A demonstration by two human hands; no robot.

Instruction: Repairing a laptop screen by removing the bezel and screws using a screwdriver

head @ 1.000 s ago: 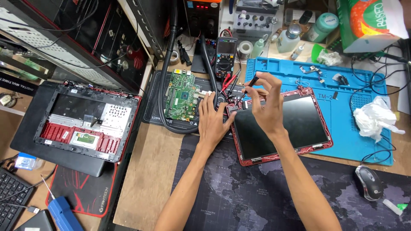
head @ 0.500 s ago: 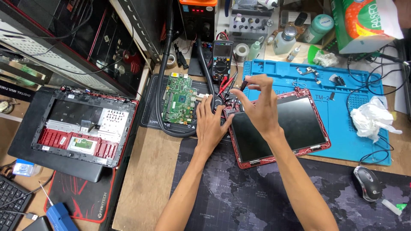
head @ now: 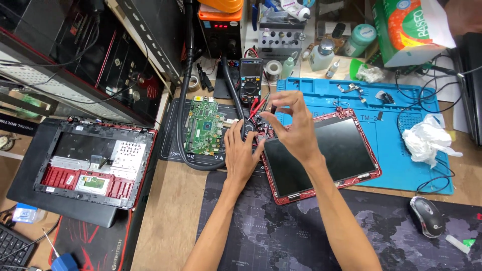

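My left hand lies flat at the middle of the frame, palm down on the upper left corner of the red-framed screen, fingers spread and gripping nothing, just pressing there. My right hand hovers just to its right and a little higher, over the same corner, with thumb and forefinger pinched narrow at the top; they may pinch a thin red wire or a small part, but it is too small for me to tell. The screen lies face up, its long axis running from lower left to upper right, tilted across the blue mat, and most of it stretches right of and below my fingers. So the worked corner sits directly under both hands, the right the nearer. Both forearms come in from the bottom edge, the right crossing over the screen's lower left. A green board lies just left of my left hand, a meter above it.
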